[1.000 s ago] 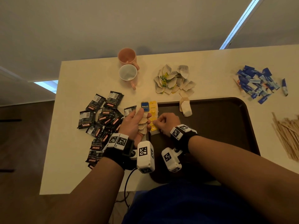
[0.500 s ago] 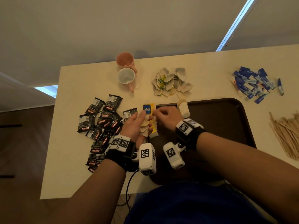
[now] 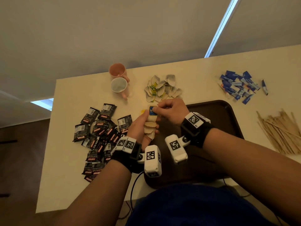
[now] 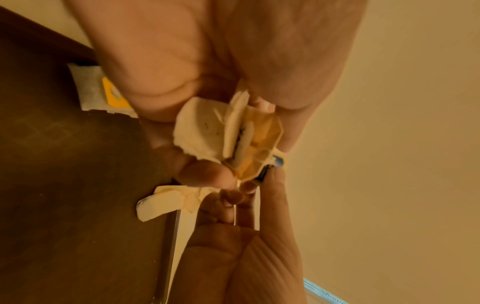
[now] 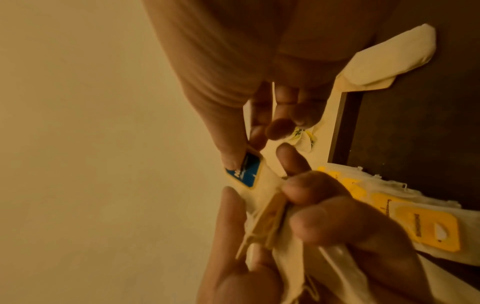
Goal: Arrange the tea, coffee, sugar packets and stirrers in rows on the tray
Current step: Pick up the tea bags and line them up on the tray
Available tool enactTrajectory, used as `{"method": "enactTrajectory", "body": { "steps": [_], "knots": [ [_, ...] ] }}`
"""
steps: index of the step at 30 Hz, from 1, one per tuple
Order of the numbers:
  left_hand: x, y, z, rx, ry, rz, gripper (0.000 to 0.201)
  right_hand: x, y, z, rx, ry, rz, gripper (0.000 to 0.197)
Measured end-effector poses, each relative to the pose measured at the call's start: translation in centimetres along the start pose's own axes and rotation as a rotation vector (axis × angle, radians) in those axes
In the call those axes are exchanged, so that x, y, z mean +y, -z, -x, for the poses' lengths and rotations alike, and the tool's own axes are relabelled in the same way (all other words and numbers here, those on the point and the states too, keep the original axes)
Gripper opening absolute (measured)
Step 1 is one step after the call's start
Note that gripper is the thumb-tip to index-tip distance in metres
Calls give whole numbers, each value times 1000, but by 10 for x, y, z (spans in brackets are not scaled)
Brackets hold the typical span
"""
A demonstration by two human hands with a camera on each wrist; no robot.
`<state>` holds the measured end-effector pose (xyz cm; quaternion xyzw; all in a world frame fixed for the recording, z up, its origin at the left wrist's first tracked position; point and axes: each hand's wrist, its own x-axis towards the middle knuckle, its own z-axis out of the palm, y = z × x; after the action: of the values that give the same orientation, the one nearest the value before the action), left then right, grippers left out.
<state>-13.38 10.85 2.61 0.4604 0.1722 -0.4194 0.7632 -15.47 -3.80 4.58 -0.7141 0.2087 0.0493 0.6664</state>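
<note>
A fanned stack of cream paper tea bags (image 3: pixel 150 128) is gripped by the left hand (image 3: pixel 138 128) at the dark brown tray's (image 3: pixel 228 121) left edge, while its blue square tag (image 3: pixel 152 110) is seemingly pinched by the right hand (image 3: pixel 171 110).

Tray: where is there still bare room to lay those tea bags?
The tray is bare right of the right hand, up to its far and right rims. Its left edge is crowded: a tea bag row lies there, and both hands work over it, the left hand gripping a tea bag stack.
</note>
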Motion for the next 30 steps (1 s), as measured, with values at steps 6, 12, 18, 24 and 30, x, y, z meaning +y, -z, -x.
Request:
{"method": "enactTrajectory", "body": {
  "steps": [6, 12, 18, 24, 30],
  "knots": [
    [-6, -8, -2, 43, -43, -48, 34, 7, 8, 0, 45, 34, 61, 17],
    [-6, -10, -2, 68, -65, -58, 33, 3, 23, -5, -45, 59, 181, 9],
    [-6, -5, -6, 166, -20, -136, 30, 0, 52, -19, 39, 0, 35, 5],
    [-4, -2, -9, 189, 10, -128, 29, 30, 83, -39, 32, -116, 384, 12],
    [1, -1, -12, 197, 20, -117, 31, 69, 77, -47, -89, -301, 620, 11]
  ]
}}
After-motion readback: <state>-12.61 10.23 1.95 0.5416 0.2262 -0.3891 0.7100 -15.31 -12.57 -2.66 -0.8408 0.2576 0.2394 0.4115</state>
